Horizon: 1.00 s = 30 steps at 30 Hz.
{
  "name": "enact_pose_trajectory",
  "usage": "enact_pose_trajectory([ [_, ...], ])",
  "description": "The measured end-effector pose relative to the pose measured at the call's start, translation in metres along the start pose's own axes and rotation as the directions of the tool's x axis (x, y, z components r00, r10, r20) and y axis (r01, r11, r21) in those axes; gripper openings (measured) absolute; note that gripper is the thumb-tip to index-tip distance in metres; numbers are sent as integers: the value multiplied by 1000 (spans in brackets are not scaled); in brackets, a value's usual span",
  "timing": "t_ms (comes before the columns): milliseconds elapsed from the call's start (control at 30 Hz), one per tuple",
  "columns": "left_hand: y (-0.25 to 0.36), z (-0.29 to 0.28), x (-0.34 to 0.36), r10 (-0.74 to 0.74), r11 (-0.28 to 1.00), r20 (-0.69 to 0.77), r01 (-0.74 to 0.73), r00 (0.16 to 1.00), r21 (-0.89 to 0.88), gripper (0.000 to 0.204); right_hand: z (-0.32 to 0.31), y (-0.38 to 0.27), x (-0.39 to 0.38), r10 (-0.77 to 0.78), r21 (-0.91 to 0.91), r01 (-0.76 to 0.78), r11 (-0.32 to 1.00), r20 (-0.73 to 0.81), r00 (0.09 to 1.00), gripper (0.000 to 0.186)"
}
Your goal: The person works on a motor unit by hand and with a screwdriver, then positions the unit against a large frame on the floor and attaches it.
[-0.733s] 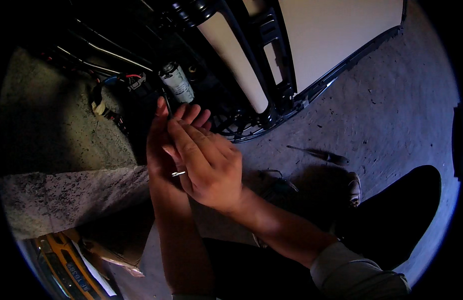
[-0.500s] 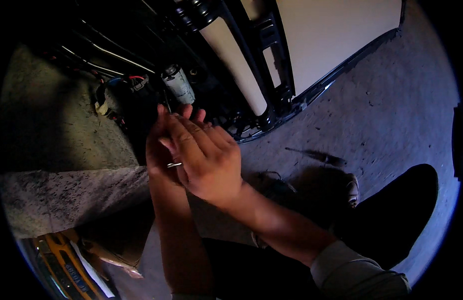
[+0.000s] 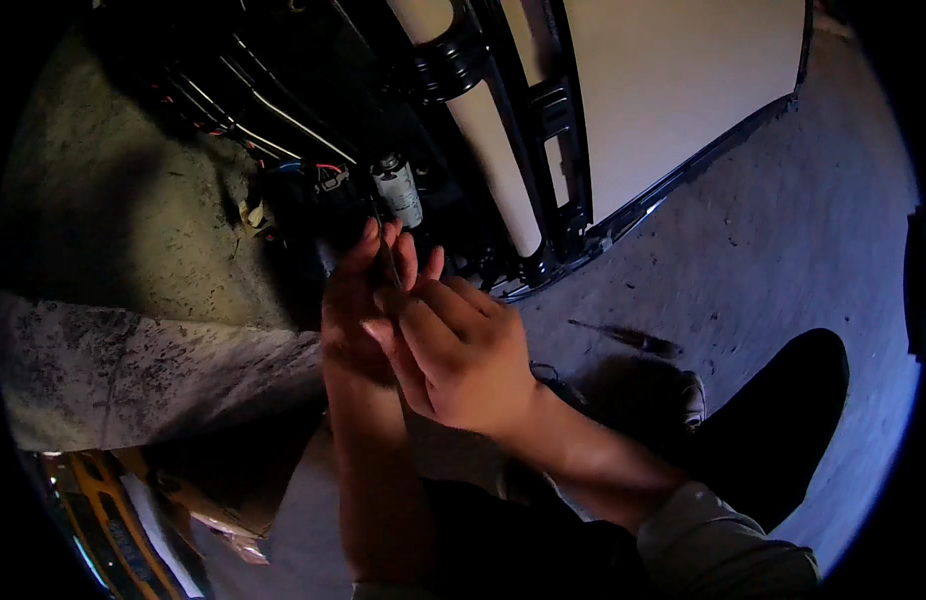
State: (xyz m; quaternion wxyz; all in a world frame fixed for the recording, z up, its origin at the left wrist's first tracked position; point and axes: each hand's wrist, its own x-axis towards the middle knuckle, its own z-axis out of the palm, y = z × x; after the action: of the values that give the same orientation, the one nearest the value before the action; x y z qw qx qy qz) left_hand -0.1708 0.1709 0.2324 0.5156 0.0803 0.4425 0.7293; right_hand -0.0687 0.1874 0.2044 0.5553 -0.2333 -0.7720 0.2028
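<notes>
My left hand (image 3: 348, 325) has its fingers curled around a thin metal rod (image 3: 389, 255), whose upper part reaches toward the dark machinery. My right hand (image 3: 463, 355) overlaps it, fingers bent and pinched on the rod's lower part; the rod's lower end is hidden behind them. Just beyond my fingertips is a pale cylindrical canister (image 3: 399, 190) with a dark top, beside red and blue wiring with a connector (image 3: 331, 178). Black framework with cream panels (image 3: 683, 100) fills the upper right.
A concrete ledge (image 3: 133, 380) is at left, with a yellow-and-black object (image 3: 108, 520) below it. A long-shafted tool (image 3: 633, 338) lies on the grey floor (image 3: 763, 260) at right, near my shoe (image 3: 693, 400) and dark-clad knee (image 3: 798, 400).
Both hands have shifted right in the view, and my right fingers are more bent. The short metal piece that stuck out below my right fingers is no longer visible.
</notes>
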Motion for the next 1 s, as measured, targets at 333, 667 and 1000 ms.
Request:
enact_pose_trajectory([
  [333,5,-45,45,-240,962,107,251,965,-105,17,12,-14,-10,581,977,-173,-125,214,785,29],
  [667,1,-46,48,-281,899,126,307,951,-312,13,-19,35,2,21,529,-138,838,220,975,34],
  [1000,-31,-67,61,-77,997,81,78,994,-2,30,-12,10,2,412,708,-557,434,394,822,24],
])
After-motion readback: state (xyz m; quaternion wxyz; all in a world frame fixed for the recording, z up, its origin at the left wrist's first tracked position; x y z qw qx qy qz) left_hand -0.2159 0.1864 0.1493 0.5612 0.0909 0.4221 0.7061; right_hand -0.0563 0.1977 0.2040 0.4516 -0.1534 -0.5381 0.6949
